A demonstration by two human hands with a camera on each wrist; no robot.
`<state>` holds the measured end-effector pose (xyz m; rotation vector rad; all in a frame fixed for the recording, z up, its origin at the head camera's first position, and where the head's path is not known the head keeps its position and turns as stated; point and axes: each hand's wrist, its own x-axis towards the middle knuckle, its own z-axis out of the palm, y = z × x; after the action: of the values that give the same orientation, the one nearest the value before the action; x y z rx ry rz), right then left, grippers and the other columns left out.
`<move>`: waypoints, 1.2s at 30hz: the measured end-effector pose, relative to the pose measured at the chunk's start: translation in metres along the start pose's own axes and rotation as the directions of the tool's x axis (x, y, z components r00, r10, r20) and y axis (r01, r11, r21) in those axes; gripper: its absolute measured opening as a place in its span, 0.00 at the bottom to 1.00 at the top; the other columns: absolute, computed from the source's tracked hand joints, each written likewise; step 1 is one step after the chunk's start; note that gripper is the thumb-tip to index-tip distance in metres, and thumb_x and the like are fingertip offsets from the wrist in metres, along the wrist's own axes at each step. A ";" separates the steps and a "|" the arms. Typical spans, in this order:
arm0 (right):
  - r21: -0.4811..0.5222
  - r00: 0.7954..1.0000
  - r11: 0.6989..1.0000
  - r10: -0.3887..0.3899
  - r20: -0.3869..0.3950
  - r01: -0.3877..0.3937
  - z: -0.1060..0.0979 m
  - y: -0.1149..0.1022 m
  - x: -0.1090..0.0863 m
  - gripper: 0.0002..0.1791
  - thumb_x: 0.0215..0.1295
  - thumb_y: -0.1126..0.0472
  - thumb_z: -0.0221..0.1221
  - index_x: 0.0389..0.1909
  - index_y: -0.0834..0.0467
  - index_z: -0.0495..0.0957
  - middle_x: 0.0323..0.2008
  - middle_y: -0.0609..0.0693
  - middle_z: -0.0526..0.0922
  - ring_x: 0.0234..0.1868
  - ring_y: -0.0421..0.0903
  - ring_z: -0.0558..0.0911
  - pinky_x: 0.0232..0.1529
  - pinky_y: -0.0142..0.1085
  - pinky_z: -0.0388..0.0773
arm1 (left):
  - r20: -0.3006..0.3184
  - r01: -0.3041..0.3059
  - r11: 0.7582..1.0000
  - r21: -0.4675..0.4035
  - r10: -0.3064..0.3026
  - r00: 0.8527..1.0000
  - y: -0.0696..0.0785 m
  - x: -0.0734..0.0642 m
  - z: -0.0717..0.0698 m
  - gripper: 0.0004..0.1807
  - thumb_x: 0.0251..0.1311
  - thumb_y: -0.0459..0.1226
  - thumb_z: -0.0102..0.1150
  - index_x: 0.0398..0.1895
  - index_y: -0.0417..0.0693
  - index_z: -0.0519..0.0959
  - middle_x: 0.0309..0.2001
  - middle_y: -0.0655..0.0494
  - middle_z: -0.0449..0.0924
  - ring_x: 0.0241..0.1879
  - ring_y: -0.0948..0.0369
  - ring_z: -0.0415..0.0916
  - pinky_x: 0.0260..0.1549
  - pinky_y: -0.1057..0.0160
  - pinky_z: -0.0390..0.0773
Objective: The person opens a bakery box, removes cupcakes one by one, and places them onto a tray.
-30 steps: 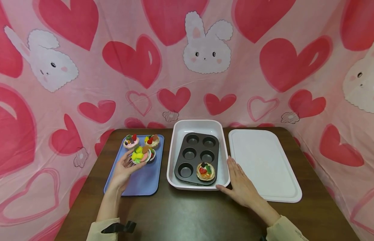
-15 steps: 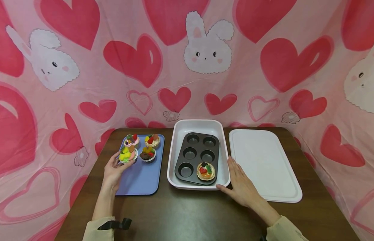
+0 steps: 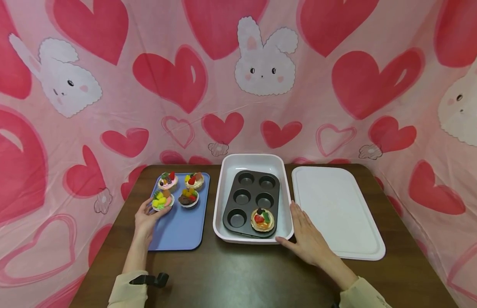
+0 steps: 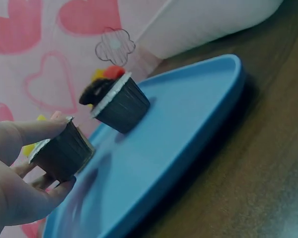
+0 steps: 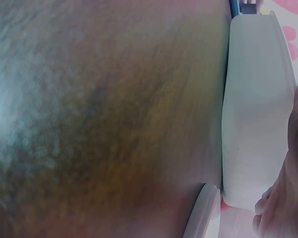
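Observation:
My left hand (image 3: 146,219) pinches a cupcake with yellow fruit topping (image 3: 161,200) between thumb and fingers, at the left side of the blue tray (image 3: 177,233). In the left wrist view its dark cup (image 4: 64,152) is at the tray surface; whether it touches is hard to tell. Beside it on the tray stands a chocolate-topped cupcake (image 3: 189,198). Behind them are a pink-cream cupcake (image 3: 168,181) and another fruit-topped cupcake (image 3: 194,180). My right hand (image 3: 309,237), fingers straight, rests against the front right corner of the white bin (image 3: 238,238).
Inside the bin lies a dark muffin pan (image 3: 254,194), with a fruit-topped cupcake (image 3: 262,220) in its front right cup. A white board or lid (image 3: 338,214) lies to the right on the brown table (image 3: 238,278). A pink heart-patterned cloth (image 3: 231,102) hangs behind.
My left hand has carried the yellow-fruit cupcake left, away from in front of the chocolate-topped one, then lowered slightly toward the tray. My right hand has stayed at the bin.

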<state>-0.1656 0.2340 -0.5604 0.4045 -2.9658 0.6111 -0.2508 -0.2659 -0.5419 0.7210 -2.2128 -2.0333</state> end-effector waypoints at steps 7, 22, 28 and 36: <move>-0.012 0.999 1.000 -0.020 -0.025 0.020 0.001 0.000 -0.001 0.66 0.70 0.28 0.64 0.89 0.65 0.45 0.89 0.65 0.52 0.89 0.63 0.57 0.89 0.54 0.52 | -0.002 0.008 0.999 0.043 -0.008 1.000 -0.003 0.002 0.000 0.52 0.70 0.35 0.74 0.90 0.44 0.53 0.88 0.32 0.50 0.84 0.40 0.56 0.86 0.42 0.59; -0.010 1.000 1.000 0.015 0.016 -0.015 0.001 -0.001 0.001 0.66 0.69 0.28 0.64 0.90 0.64 0.43 0.90 0.63 0.49 0.90 0.62 0.55 0.87 0.59 0.56 | -0.040 -0.071 0.992 0.106 0.075 0.996 -0.006 0.007 0.007 0.48 0.67 0.32 0.75 0.86 0.41 0.60 0.80 0.28 0.64 0.76 0.41 0.67 0.60 0.75 0.79; 0.000 1.000 1.000 0.016 0.013 -0.016 0.001 -0.001 0.000 0.66 0.69 0.28 0.64 0.90 0.63 0.42 0.90 0.63 0.49 0.90 0.62 0.55 0.89 0.56 0.53 | -0.004 -0.196 0.935 0.296 0.206 0.979 -0.010 0.006 0.002 0.46 0.68 0.36 0.76 0.83 0.34 0.61 0.78 0.25 0.66 0.78 0.35 0.68 0.68 0.62 0.81; -0.027 0.999 0.999 -0.031 -0.044 0.030 0.002 0.000 -0.001 0.66 0.69 0.28 0.65 0.88 0.66 0.46 0.88 0.66 0.54 0.87 0.65 0.60 0.84 0.62 0.61 | 0.117 -0.355 0.557 0.751 0.417 0.901 -0.018 0.005 -0.015 0.49 0.70 0.56 0.70 0.78 0.27 0.66 0.81 0.22 0.57 0.86 0.29 0.48 0.85 0.29 0.49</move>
<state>-0.1647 0.2331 -0.5617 0.4273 -2.9164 0.5697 -0.2451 -0.2819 -0.5583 0.2493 -2.8302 -0.7915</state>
